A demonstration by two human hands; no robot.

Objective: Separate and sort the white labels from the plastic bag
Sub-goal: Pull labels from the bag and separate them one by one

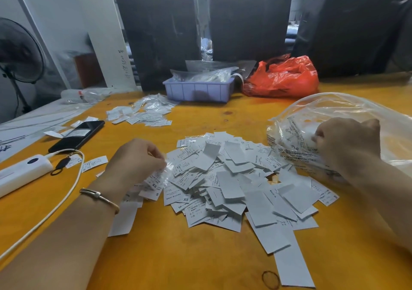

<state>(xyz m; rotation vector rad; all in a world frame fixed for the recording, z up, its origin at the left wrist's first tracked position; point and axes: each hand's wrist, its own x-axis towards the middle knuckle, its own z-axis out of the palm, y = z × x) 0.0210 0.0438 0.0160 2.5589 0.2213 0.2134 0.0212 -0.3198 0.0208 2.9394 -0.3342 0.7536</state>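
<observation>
Many labels are piled on the table, just left of the bag. Some labels are pinched by the left hand at the pile's left edge. The bag's mouth is gripped by the right hand and is pointed left, toward the pile.

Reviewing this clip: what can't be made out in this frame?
- Head view: left hand fingertips, curled under; its exact hold on the small clear packet is hidden.
- Contents of the red bag, opaque.
- Fine print on the pile of labels, too small.
- Clear plastic bag, cut off by the right edge.
</observation>
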